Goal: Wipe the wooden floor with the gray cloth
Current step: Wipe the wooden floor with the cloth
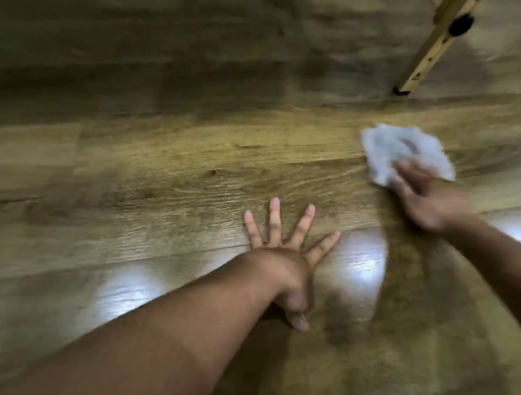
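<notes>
The right grip [428, 197] lies on the near edge of the gray cloth [398, 148], its fingers reaching out fairly straight over the fabric and pressing it down rather than curling round it. Motion blur softens the fingertips, so finer detail of the hold is lost. The cloth is a pale gray, fluffy, crumpled wad with a ragged outline and one darker fold near its middle. It sits on the wooden floor [159, 160] at the right of the view, ahead of the right forearm, which comes in from the right edge.

The left grip [284, 258] is apart from the cloth, nearer the person and toward the middle. It is planted palm-down on the boards, four fingers spread wide and straight, thumb pointing back toward the body, the bare forearm running in from the lower left.

The floor is made of long planks in a brownish-yellow wood grain with visible seams. The surface is glossy, with white patches of glare [359, 260] around the left grip. At the top right a slanted light wooden furniture leg [431, 51], pierced with small dark holes, meets the floor beyond the cloth.
</notes>
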Available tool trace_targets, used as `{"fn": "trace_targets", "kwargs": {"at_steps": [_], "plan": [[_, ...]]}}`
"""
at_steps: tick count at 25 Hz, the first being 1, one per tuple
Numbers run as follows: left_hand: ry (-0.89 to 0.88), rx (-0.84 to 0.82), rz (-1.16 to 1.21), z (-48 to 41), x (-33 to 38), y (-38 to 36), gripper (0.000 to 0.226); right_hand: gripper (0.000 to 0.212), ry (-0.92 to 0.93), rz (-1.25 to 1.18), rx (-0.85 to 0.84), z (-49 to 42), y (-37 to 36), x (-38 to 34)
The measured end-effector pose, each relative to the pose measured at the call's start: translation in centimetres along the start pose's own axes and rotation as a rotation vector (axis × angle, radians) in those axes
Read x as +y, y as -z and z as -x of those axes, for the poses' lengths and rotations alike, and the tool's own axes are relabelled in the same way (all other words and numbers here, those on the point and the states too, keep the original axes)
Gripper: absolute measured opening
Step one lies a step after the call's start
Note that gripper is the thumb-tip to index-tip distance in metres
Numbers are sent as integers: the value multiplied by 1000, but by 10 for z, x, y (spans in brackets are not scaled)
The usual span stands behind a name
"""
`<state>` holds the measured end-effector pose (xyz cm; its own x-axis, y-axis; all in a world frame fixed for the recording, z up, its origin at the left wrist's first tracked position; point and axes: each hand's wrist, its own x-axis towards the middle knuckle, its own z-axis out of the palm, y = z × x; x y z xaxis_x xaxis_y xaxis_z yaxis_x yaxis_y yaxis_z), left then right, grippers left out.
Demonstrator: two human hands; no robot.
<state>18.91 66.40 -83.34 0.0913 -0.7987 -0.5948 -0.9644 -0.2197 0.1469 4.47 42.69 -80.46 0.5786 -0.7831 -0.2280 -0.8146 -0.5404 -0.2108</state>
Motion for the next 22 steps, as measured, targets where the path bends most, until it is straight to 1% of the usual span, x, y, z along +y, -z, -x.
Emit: {"fn": "trace_targets", "kwargs": {"at_steps": [1, 2, 3, 4, 5, 7, 8, 10, 11, 12, 13, 14, 15, 16, 18, 19, 20, 21, 22], "plan": [[-3, 6, 33, 1, -1, 1, 156, 67, -125, -26, 8, 6, 12, 33], [-2, -7, 56, 3, -2, 6, 154, 71, -236, -101, 5, 9, 20, 47], [4, -18, 68, 6, -2, 10, 151, 71, -312, -192, 14, 9, 20, 45], [6, -28, 54, 10, 0, 14, 148, 68, -336, -239, 61, 8, 15, 26], [1, -26, 21, 14, 2, 21, 144, 64, -306, -240, 118, 6, 5, -3], [-17, 15, -53, 34, 2, 26, 126, 62, -157, -127, 97, 6, -25, -75], [-40, 79, -72, 52, -5, 22, 110, 62, -47, -71, 55, 8, -39, -118], [-97, 330, -14, 99, -36, 3, 65, 60, 150, -19, -46, 14, -67, -201], [-125, 454, 40, 125, -59, -8, 47, 60, 230, 3, -89, 21, -78, -237], [-129, 548, 76, 149, -83, -17, 38, 60, 308, 29, -124, 34, -86, -273], [-106, 614, 93, 172, -110, -23, 36, 60, 395, 52, -145, 49, -94, -303], [-58, 624, 83, 192, -139, -26, 35, 60, 483, 59, -158, 71, -103, -327], [2, 578, 62, 208, -169, -26, 36, 59, 564, 48, -164, 95, -112, -343], [63, 484, 41, 222, -198, -23, 39, 58, 632, 37, -168, 121, -120, -351], [132, 228, -5, 242, -251, -19, 45, 57, 714, 49, -159, 169, -132, -342], [142, 95, -98, 249, -273, -16, 48, 56, 737, 59, -150, 192, -137, -332], [149, -4, -237, 254, -293, -12, 54, 55, 748, 70, -135, 213, -141, -321], [163, -53, -354, 255, -309, -7, 61, 54, 745, 77, -131, 230, -142, -312], [180, -58, -425, 251, -317, -2, 69, 54, 737, 89, -133, 241, -139, -304]]}}
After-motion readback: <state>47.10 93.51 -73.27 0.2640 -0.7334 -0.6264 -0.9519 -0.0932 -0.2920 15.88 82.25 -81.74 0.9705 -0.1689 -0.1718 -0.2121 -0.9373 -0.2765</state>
